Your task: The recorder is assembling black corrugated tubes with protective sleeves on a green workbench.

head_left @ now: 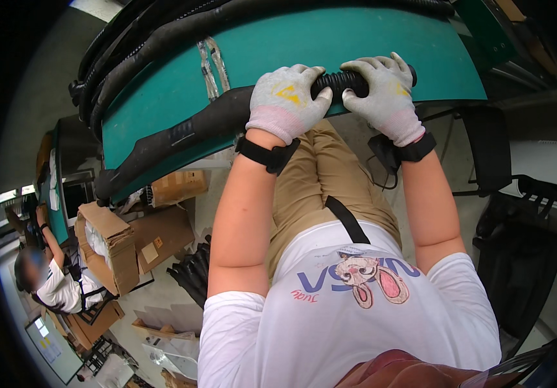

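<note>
A thick black cable bundle (191, 129) lies along the near edge of a green table (369, 52). Its right end is ribbed black corrugated tubing (342, 81). My left hand (286, 100), in a grey knit glove, grips the bundle where the smooth wrapped part meets the ribbed part. My right hand (385, 90), gloved the same way, is closed around the ribbed tubing just to the right. The two hands sit close together, almost touching. Black straps circle both wrists.
More black hoses (136, 39) curve along the table's far left edge. Clear plastic bags (214, 64) lie on the green top. Open cardboard boxes (113, 242) stand on the floor at left, near another seated person (55, 278). A black chair (518, 252) is at right.
</note>
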Demonstrator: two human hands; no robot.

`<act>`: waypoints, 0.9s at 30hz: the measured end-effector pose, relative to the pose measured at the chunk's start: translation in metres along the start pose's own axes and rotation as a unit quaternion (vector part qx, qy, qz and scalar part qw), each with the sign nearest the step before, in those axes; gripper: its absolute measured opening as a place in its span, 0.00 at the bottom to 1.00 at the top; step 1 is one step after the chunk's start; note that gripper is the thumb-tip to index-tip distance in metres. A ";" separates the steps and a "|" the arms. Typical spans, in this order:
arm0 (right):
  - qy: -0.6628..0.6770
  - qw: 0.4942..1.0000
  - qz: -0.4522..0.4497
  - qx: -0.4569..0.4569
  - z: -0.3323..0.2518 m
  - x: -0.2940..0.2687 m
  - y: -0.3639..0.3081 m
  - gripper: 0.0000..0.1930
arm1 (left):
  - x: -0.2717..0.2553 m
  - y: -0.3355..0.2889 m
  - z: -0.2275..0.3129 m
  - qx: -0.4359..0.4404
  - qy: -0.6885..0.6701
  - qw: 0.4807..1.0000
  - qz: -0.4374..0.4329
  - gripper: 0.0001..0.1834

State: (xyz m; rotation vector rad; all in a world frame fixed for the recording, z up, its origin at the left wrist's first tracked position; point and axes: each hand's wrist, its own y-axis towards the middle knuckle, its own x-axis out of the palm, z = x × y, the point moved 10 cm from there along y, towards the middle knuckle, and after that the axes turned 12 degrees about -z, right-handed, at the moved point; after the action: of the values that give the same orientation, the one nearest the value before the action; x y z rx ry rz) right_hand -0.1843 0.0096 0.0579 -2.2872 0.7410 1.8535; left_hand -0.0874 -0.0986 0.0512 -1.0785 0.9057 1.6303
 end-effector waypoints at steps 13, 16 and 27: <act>-0.056 0.998 0.004 -0.007 -0.002 0.007 -0.003 0.26 | 0.010 0.025 -0.005 -0.151 -0.002 0.984 -0.092 0.24; -0.041 0.999 0.017 -0.026 -0.004 0.003 -0.004 0.25 | 0.010 0.027 -0.011 -0.183 -0.031 0.977 -0.106 0.25; -0.037 0.999 0.029 0.001 -0.007 0.003 -0.004 0.24 | 0.004 0.018 -0.025 -0.120 -0.203 0.971 -0.035 0.24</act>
State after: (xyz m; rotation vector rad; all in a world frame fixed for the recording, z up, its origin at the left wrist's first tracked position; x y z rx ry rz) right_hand -0.1760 0.0093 0.0559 -2.2045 0.8073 1.9492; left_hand -0.0995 -0.1247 0.0403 -0.8755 0.4050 1.8444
